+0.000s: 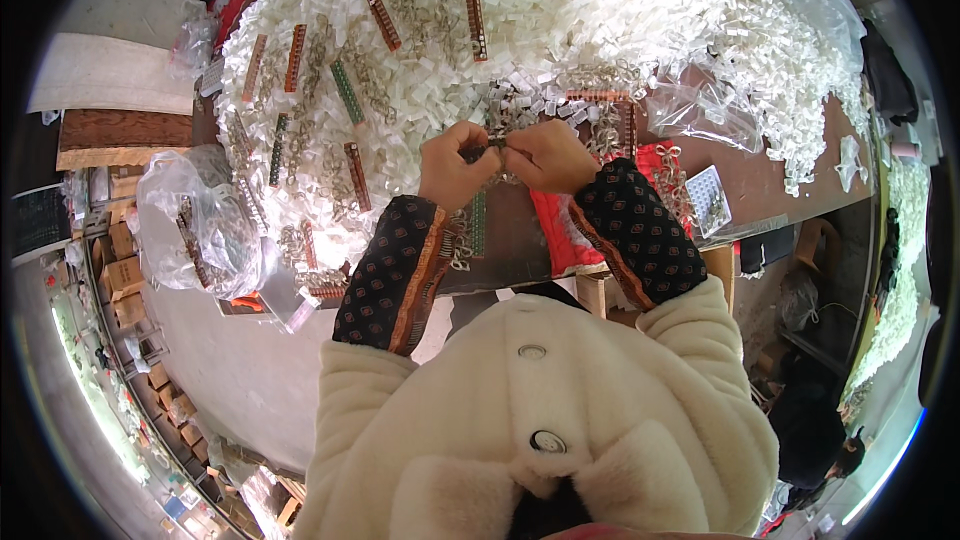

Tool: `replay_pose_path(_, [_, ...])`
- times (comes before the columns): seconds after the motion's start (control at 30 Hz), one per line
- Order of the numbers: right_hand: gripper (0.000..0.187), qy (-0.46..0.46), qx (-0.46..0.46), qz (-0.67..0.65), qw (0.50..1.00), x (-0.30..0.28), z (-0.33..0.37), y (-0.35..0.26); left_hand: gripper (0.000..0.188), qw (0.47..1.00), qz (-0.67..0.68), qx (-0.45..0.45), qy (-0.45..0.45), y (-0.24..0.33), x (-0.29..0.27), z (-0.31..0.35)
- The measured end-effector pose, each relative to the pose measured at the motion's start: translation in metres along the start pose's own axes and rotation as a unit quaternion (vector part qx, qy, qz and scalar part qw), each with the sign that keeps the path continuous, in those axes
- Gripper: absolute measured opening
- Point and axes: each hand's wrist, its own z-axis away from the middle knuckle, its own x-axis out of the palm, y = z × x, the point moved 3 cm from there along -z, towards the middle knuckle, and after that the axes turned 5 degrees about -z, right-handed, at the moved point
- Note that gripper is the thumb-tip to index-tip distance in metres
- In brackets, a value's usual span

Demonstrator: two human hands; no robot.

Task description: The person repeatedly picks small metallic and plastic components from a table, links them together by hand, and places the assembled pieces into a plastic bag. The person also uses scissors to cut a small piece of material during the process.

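Close together over the near part of the table, my left hand (455, 168) and my right hand (552, 157) meet with fingers pinched. A small dark piece shows between the fingertips; its kind is too small to make out. Beyond them spreads a large heap of small translucent white plastic pieces (600, 0). Below my left hand lies a green strip (478, 223) with rows of small marks. A red cloth or bag (560, 235) lies under my right forearm. Just beyond my right hand is a reddish-brown strip (628, 130) with looped, silvery pieces beside it.
More reddish-brown strips (475, 25) and a green strip (347, 92) lie on the heap, with tangled loops beside them. Clear plastic bags lie at right (705, 115) and hang at left (205, 210). A white gridded card (708, 202) rests near the brown table's (770, 175) front edge.
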Motion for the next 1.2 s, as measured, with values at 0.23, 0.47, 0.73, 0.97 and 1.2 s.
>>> replay_pose_path(0.23, [0.026, 0.027, 0.024, 0.006, 0.999, 0.019, 0.005, 0.011, 0.020, 0.996, -0.071, 0.012, 0.060, -0.011, 0.008, 0.001])
replay_pose_path(0.47, [0.027, 0.035, 0.105, -0.021, 0.994, 0.024, 0.004, 0.040, 0.023, 0.998, -0.041, 0.001, 0.040, -0.033, 0.008, -0.017])
replay_pose_path(0.73, [0.025, -0.015, 0.082, -0.015, 0.996, 0.026, -0.005, 0.040, 0.027, 0.997, -0.060, -0.015, -0.048, -0.044, -0.007, -0.030])
replay_pose_path(0.97, [0.023, -0.060, 0.104, 0.050, 0.992, 0.024, -0.010, 0.029, 0.027, 0.996, -0.070, 0.028, -0.056, -0.033, 0.000, -0.023])
replay_pose_path(1.2, [0.022, -0.063, 0.071, 0.084, 0.992, 0.015, -0.029, 0.014, 0.028, 0.986, -0.132, 0.098, -0.018, -0.025, -0.001, -0.028])
